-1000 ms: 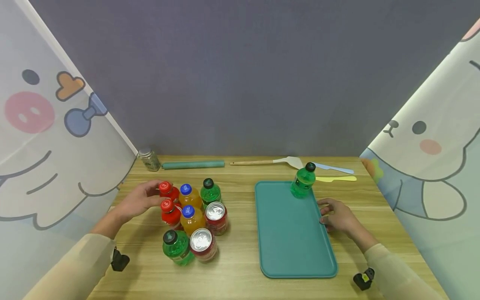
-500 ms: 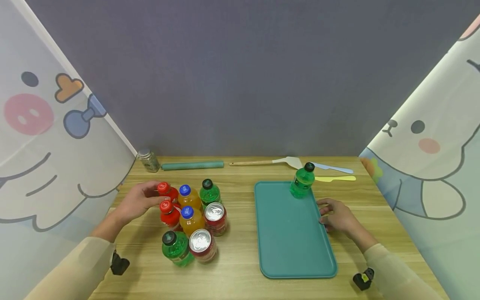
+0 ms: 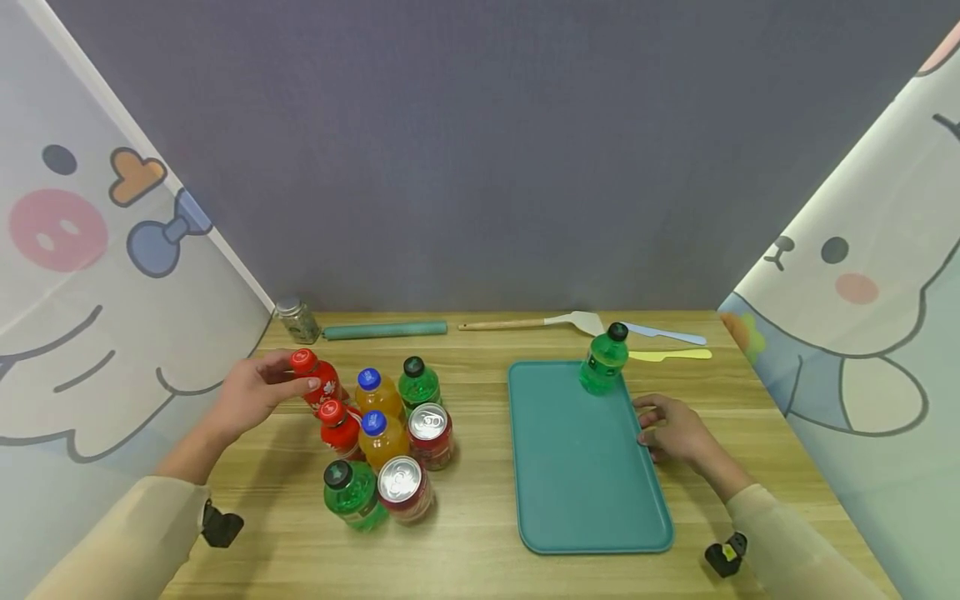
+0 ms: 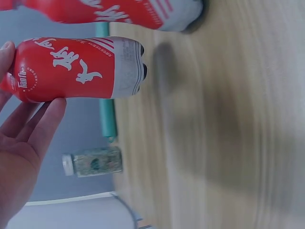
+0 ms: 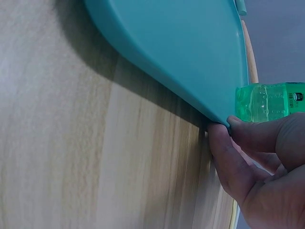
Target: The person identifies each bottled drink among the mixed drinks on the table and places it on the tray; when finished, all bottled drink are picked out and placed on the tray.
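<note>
My left hand [image 3: 251, 392] grips a red soda bottle [image 3: 328, 387] near its cap, thumb in front. In the left wrist view this bottle [image 4: 81, 67] hangs above the table, its base apart from its shadow. A second red bottle [image 3: 342, 433] stands just in front of it. Two orange drink bottles [image 3: 384, 442], two green bottles [image 3: 356, 500] and two dark red cans [image 3: 407, 492] stand close by. My right hand [image 3: 672, 429] pinches the right rim of a teal tray [image 3: 585, 475], thumb above the edge. A green bottle [image 3: 603, 362] stands on the tray's far right corner.
Along the back lie a teal roll [image 3: 386, 330], a spatula [image 3: 525, 323], a blue knife [image 3: 667, 336] and a yellow knife [image 3: 672, 356]. A small glass jar [image 3: 298, 321] stands at the back left. Walls [image 3: 480, 167] close in the back and sides.
My left hand has raised the far red bottle and drawn it left, away from the group. The right hand stays at the tray's rim.
</note>
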The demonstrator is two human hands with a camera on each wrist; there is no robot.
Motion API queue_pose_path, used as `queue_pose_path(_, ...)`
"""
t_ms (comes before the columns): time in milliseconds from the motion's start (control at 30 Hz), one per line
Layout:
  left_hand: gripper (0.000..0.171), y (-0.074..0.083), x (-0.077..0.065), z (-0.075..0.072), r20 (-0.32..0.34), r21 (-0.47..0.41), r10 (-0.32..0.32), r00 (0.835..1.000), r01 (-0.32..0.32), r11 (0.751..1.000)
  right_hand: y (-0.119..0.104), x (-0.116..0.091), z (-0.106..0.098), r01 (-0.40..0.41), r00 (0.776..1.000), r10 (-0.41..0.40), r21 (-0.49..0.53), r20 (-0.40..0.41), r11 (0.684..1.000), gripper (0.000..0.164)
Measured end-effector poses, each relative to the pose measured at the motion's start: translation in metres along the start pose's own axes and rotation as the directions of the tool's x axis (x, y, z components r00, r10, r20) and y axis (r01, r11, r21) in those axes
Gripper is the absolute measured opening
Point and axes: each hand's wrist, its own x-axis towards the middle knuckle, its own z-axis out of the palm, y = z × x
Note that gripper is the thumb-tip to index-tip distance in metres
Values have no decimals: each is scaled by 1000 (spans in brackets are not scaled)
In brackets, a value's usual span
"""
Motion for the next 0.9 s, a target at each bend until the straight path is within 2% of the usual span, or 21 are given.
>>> queue_pose_path(433, 39, 37, 1, -34, -61, 65, 11, 998, -7, 998, 0, 1, -1, -10, 1000, 10, -11, 1, 1000, 57)
queue_pose_path(667, 47, 75, 3, -42, -75, 90, -9, 997, 16, 996, -2, 0, -1, -16, 1000, 16, -5, 2, 1000, 58)
queue_pose_path(900, 56, 113, 7, -42, -64, 90, -33, 997, 39, 995, 0, 0, 0, -23, 1000, 23, -1, 0, 1000, 59)
